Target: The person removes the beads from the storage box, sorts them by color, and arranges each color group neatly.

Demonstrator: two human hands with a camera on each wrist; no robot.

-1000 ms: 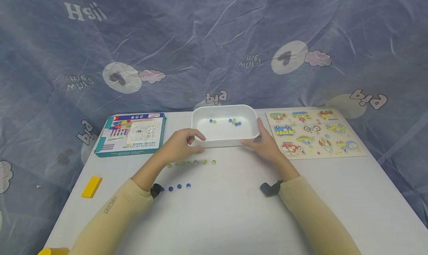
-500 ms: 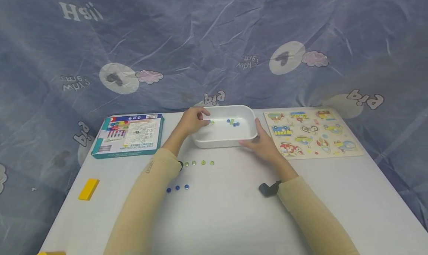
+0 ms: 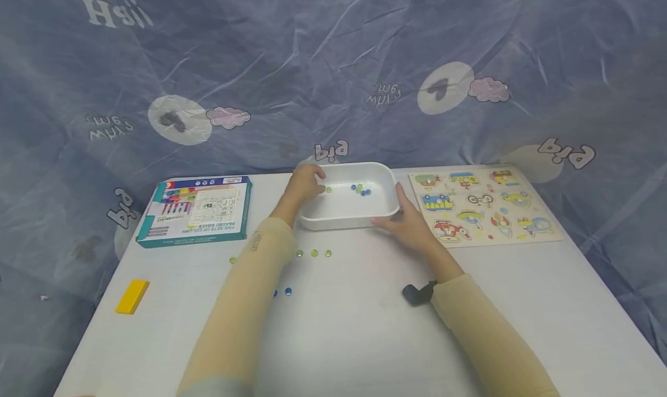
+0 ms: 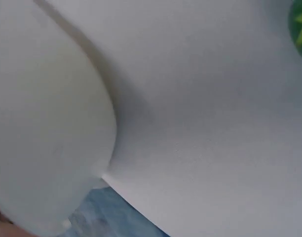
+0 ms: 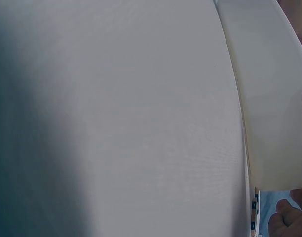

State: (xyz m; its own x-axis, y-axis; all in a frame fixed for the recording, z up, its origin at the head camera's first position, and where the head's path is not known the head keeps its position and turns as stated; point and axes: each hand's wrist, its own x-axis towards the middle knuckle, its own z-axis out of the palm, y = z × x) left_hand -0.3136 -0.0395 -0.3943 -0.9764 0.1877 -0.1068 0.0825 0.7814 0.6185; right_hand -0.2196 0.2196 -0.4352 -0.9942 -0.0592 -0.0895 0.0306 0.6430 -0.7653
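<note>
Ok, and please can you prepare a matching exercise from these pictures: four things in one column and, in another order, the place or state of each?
1. yellow block
2. white tray
3. right hand
4. puzzle board

A. grips the right end of the white tray
B. shows colourful vehicle pictures
C. contains blue and green beads
D. lies on the left part of the table

Pairs: 1-D; 2-C; 3-A; 4-B

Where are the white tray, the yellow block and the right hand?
White tray [image 3: 346,205]: head view, bare inner floor.
Yellow block [image 3: 132,296]: head view, middle of its top face.
Right hand [image 3: 414,228]: head view, back of the hand.
</note>
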